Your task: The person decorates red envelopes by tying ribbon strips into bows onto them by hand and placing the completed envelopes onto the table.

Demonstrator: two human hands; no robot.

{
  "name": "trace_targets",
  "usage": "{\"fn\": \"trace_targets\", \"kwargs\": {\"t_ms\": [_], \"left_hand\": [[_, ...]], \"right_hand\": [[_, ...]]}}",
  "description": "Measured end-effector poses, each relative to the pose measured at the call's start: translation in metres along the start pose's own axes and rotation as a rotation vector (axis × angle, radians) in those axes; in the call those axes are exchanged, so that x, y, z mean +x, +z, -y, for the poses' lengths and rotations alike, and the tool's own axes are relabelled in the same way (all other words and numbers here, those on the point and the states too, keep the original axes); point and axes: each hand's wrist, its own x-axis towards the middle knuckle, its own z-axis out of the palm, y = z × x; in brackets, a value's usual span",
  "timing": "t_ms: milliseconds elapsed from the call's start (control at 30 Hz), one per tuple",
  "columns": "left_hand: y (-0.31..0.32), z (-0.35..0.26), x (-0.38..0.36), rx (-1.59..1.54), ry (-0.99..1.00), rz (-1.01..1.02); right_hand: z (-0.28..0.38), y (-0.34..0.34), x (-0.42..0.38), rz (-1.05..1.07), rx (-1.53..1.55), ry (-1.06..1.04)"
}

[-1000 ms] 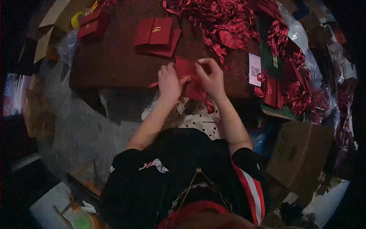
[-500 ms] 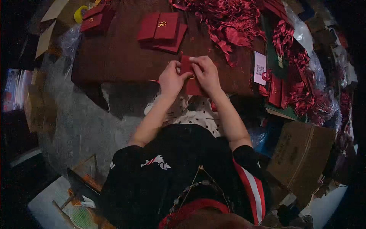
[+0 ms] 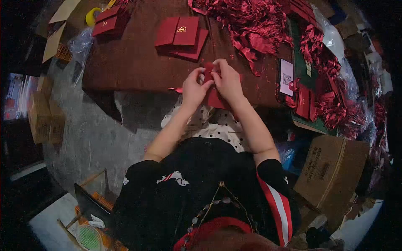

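Observation:
Close to the table's front edge, my left hand (image 3: 194, 90) and my right hand (image 3: 228, 85) come together on a red folded packet (image 3: 215, 100). Fingers of both hands are bent and pinch at its upper part, which they mostly cover. A red ribbon end (image 3: 177, 89) sticks out left of my left hand. Just beyond my hands lies a small stack of red packets (image 3: 178, 31), the top one bearing a gold emblem. To the upper right, a large heap of shiny red ribbons (image 3: 259, 25) spreads over the brown tablecloth (image 3: 125, 62).
More red packets (image 3: 106, 23) lie at the table's far left, near a yellow tape roll (image 3: 92, 16). At right are a phone-like panel with a QR code (image 3: 286, 77), upright red packets (image 3: 305, 102) and ribbon bundles (image 3: 328, 106). A cardboard box (image 3: 331, 171) stands lower right.
The view has shifted slightly. My fingers have changed their hold at the packet's top, the right hand curling more, and the packet's lower part has tilted. A ribbon end shows more at left.

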Motion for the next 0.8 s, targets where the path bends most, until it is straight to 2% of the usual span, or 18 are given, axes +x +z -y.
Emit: {"fn": "trace_targets", "kwargs": {"t_ms": [133, 233, 267, 300, 333, 367, 400, 467, 500, 567, 600, 667, 700, 767, 800], "left_hand": [[0.005, 0.000, -0.006, -0.036, 0.136, -0.041], [0.006, -0.005, -0.008, -0.005, 0.305, -0.082], [0.008, -0.002, -0.007, 0.015, 0.353, -0.095], [0.009, -0.003, -0.009, -0.027, 0.278, -0.057], [0.008, -0.004, -0.007, -0.028, 0.281, -0.055], [0.007, -0.005, -0.006, -0.093, 0.273, 0.001], [0.004, -0.005, -0.003, -0.158, 0.266, 0.056], [-0.012, 0.003, 0.009, -0.201, 0.287, 0.280], [-0.024, 0.001, 0.016, -0.374, 0.010, 0.481], [-0.029, 0.009, 0.029, -0.161, 0.226, 0.418], [-0.024, 0.003, 0.027, -0.153, 0.248, 0.306], [-0.022, -0.008, 0.031, 0.119, 0.234, 0.272], [-0.017, -0.005, 0.033, 0.135, 0.281, 0.232], [-0.008, 0.001, 0.036, 0.225, 0.389, 0.165], [-0.007, -0.004, 0.036, 0.260, 0.410, 0.155]], "right_hand": [[-0.001, -0.004, 0.005, 0.055, -0.148, -0.142], [0.005, -0.007, 0.005, 0.178, -0.190, -0.135], [0.001, -0.008, 0.007, 0.160, -0.189, -0.154], [0.001, -0.009, 0.007, 0.158, -0.190, -0.154], [0.001, -0.010, 0.008, 0.126, -0.049, -0.028], [0.001, -0.012, 0.008, 0.094, 0.094, 0.097], [-0.006, -0.009, 0.009, 0.037, 0.211, 0.109], [-0.020, -0.010, 0.003, -0.015, 0.171, 0.176], [-0.019, -0.011, 0.001, -0.061, 0.209, 0.180], [-0.015, -0.013, -0.004, -0.077, 0.316, 0.229], [-0.017, -0.008, -0.007, -0.106, 0.262, 0.191], [-0.022, -0.002, -0.010, -0.112, 0.316, 0.221], [-0.023, -0.001, -0.009, -0.130, 0.268, 0.175], [-0.023, -0.004, -0.010, -0.085, 0.417, 0.312], [-0.029, -0.004, -0.009, -0.093, 0.356, 0.244]]}}
